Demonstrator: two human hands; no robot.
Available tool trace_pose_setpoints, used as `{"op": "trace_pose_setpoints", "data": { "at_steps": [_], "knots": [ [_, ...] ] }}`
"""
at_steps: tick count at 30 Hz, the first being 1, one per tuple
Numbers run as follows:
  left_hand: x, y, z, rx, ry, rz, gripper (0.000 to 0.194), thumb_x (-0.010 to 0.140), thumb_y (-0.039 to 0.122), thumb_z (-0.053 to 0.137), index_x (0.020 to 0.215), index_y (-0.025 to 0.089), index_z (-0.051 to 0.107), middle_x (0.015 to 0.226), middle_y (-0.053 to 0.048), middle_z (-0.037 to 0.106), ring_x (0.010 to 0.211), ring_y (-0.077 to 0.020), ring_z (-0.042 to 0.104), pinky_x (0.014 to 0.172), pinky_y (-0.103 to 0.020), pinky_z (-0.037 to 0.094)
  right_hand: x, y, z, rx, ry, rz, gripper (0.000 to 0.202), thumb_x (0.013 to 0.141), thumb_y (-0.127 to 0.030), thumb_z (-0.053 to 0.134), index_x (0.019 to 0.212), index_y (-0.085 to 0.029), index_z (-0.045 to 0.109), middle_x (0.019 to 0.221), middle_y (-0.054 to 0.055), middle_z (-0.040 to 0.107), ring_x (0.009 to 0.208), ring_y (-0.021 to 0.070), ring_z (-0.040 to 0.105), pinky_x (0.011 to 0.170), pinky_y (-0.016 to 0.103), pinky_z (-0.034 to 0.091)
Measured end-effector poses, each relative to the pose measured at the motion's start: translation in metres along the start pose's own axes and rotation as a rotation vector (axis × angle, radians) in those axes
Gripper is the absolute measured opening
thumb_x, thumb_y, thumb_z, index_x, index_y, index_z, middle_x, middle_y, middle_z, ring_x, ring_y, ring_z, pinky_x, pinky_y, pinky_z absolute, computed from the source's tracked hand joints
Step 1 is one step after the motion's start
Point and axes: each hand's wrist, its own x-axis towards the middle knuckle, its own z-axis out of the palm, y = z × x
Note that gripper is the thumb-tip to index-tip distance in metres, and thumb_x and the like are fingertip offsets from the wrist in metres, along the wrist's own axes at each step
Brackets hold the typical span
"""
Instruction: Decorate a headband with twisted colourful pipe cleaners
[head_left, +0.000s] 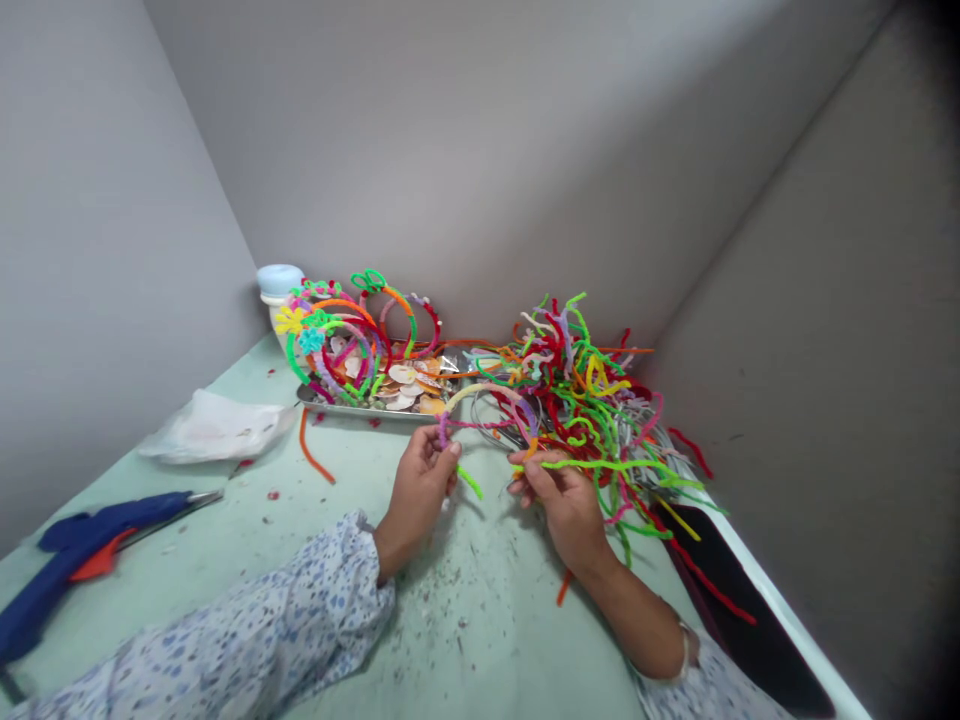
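While the left hand [421, 472] pinches one end of a multicoloured headband [487, 389], the right hand [564, 502] grips the other and a lime-green pipe cleaner [604, 464]. The headband arches near the metal tray [367, 408].

Between the blue glue gun [112, 521] and the left hand [420, 480] there is room to pass over the table [292, 505]. Ahead, the metal tray [375, 411] stands in the way; at right, the pipe-cleaner heap [600, 412] does.
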Motion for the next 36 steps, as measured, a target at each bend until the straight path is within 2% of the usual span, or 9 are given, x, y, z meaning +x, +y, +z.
{"op": "trace_pose_setpoints", "data": {
  "at_steps": [6, 9, 12, 14, 20, 26, 33, 36],
  "knots": [
    [-0.003, 0.000, 0.000, 0.006, -0.117, -0.043, 0.034, 0.082, 0.041, 0.055, 0.106, 0.018, 0.048, 0.065, 0.006, 0.046, 0.046, -0.0055, 0.039, 0.041, -0.017, 0.033, 0.001, 0.000, 0.000, -0.010, 0.036, -0.005, 0.025, 0.080, -0.043, 0.060, 0.082, -0.018, 0.060, 0.097, 0.006, 0.066, 0.063, 0.0132, 0.060, 0.058, 0.028, 0.051],
    [-0.008, 0.001, 0.001, 0.011, -0.243, -0.087, 0.036, 0.082, 0.039, 0.055, 0.109, 0.017, 0.047, 0.068, 0.005, 0.049, 0.049, -0.0061, 0.043, 0.044, -0.018, 0.036, 0.002, 0.000, -0.001, -0.003, 0.049, -0.013, 0.022, 0.081, -0.041, 0.060, 0.082, -0.019, 0.060, 0.099, 0.006, 0.065, 0.067, 0.0142, 0.061, 0.061, 0.029, 0.052],
    [-0.013, 0.003, 0.003, 0.024, -0.382, -0.133, 0.037, 0.080, 0.037, 0.059, 0.109, 0.016, 0.049, 0.081, 0.000, 0.054, 0.054, -0.0064, 0.047, 0.049, -0.019, 0.040, 0.002, -0.001, -0.001, -0.013, 0.042, -0.021, 0.019, 0.083, -0.038, 0.059, 0.082, -0.019, 0.060, 0.101, 0.006, 0.064, 0.068, 0.0146, 0.062, 0.063, 0.030, 0.051],
    [-0.015, 0.003, 0.005, 0.039, -0.422, -0.151, 0.038, 0.078, 0.035, 0.062, 0.108, 0.015, 0.051, 0.083, -0.001, 0.055, 0.057, -0.0069, 0.048, 0.051, -0.020, 0.041, 0.002, -0.002, 0.000, -0.025, 0.029, -0.028, 0.018, 0.083, -0.037, 0.058, 0.081, -0.019, 0.061, 0.101, 0.006, 0.064, 0.067, 0.0144, 0.062, 0.063, 0.030, 0.051],
    [-0.015, -0.004, 0.007, 0.085, -0.384, -0.140, 0.028, 0.077, 0.035, 0.062, 0.093, 0.012, 0.059, 0.068, 0.001, 0.056, 0.055, -0.0076, 0.047, 0.053, -0.021, 0.041, -0.002, -0.008, 0.006, -0.062, -0.027, -0.061, 0.017, 0.082, -0.036, 0.060, 0.077, -0.020, 0.061, 0.095, 0.004, 0.065, 0.062, 0.0133, 0.061, 0.059, 0.029, 0.051],
    [-0.013, -0.006, 0.008, 0.105, -0.315, -0.119, 0.020, 0.078, 0.032, 0.061, 0.082, 0.013, 0.060, 0.061, 0.003, 0.051, 0.050, -0.0067, 0.043, 0.049, -0.019, 0.036, -0.004, 0.000, 0.005, -0.129, -0.082, -0.095, 0.014, 0.083, -0.033, 0.058, 0.079, -0.020, 0.063, 0.097, 0.005, 0.064, 0.067, 0.0130, 0.060, 0.058, 0.026, 0.052],
    [-0.017, -0.008, 0.008, 0.120, -0.280, -0.105, 0.018, 0.077, 0.031, 0.061, 0.082, 0.014, 0.059, 0.063, 0.003, 0.051, 0.052, -0.0068, 0.043, 0.051, -0.019, 0.035, -0.007, 0.008, 0.004, -0.235, -0.083, -0.154, 0.011, 0.085, -0.031, 0.057, 0.086, -0.021, 0.063, 0.099, 0.005, 0.063, 0.072, 0.0131, 0.062, 0.059, 0.024, 0.054],
    [-0.018, -0.008, 0.008, 0.123, -0.250, -0.088, 0.022, 0.077, 0.031, 0.062, 0.090, 0.015, 0.056, 0.066, 0.003, 0.051, 0.055, -0.0073, 0.044, 0.053, -0.019, 0.036, -0.007, 0.011, 0.003, -0.245, -0.073, -0.157, 0.011, 0.085, -0.030, 0.057, 0.089, -0.022, 0.063, 0.100, 0.005, 0.062, 0.073, 0.0137, 0.063, 0.060, 0.025, 0.055]
  ]
}}
